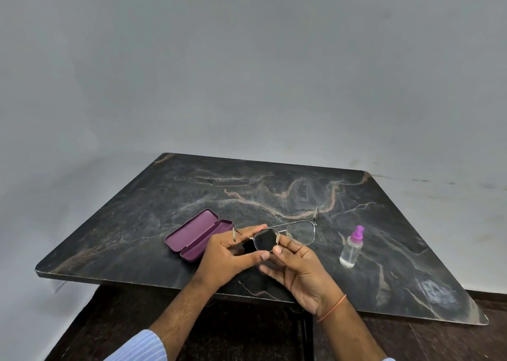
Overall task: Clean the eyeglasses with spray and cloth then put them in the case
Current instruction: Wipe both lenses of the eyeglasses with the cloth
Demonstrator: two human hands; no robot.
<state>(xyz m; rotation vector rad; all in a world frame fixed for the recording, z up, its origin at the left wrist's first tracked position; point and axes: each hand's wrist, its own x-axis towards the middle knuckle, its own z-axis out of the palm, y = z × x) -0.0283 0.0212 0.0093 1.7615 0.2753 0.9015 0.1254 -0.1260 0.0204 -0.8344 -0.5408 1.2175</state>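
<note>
Metal-framed eyeglasses (297, 231) with both temples unfolded hang just above the dark marble table (274, 196), near its front edge. My left hand (227, 253) presses a black cloth (264, 240) against the left lens, which looks dark behind the rim. My right hand (299, 267) pinches the frame at the bridge with thumb and forefinger. A purple glasses case (196, 234) lies open on the table, just left of my left hand. A small clear spray bottle (351, 248) with a purple nozzle stands upright to the right of the glasses.
The table's front edge runs under my wrists, with dark floor below it. A plain grey wall stands behind the table.
</note>
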